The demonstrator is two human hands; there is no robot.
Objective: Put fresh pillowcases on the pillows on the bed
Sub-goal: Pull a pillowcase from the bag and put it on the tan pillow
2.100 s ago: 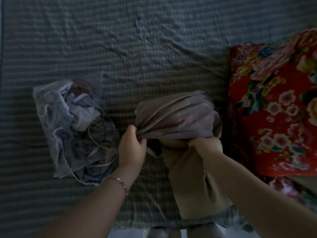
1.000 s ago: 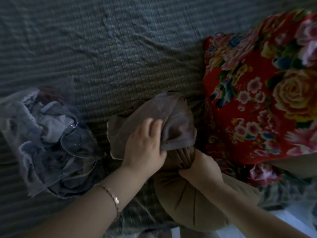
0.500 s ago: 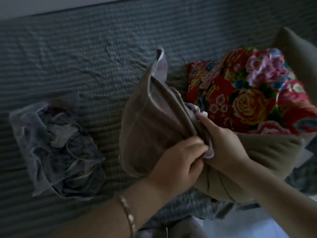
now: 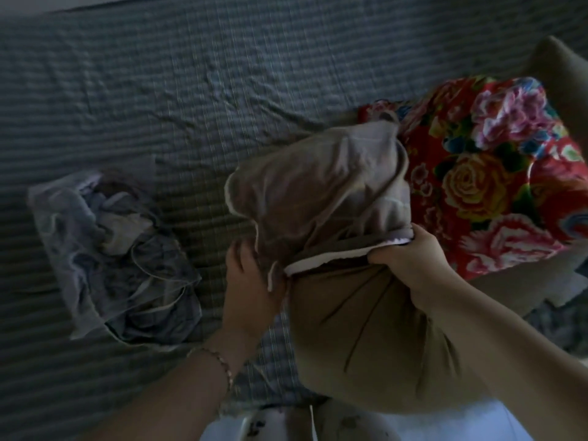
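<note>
The bed [image 4: 159, 106] fills most of the view, covered with a grey-green striped sheet that has some wrinkles. On its right side lies a red pillow with big flowers [image 4: 477, 173], and under it and behind it I see a tan cushion [image 4: 566, 74]. In front of me, at the near edge of the bed, is the tan pillow [image 4: 366, 338]. Its far end is bunched together. The grey-brown pillowcase [image 4: 318, 192] sits over this far end only. Most of it is still loose and crumpled above the pillow, just beside the flowered one. At the left, well apart, lies a clear plastic bag [image 4: 111, 259] stuffed with bluish and white cloth.

My left grip [image 4: 251, 288] holds the left side of the pillowcase opening, with the fingers curled around the hem. My right grip [image 4: 410, 259] pinches the right side of the same hem, with the knuckles against the end of the pillow. On my left wrist is a thin bracelet [image 4: 219, 364].
</note>
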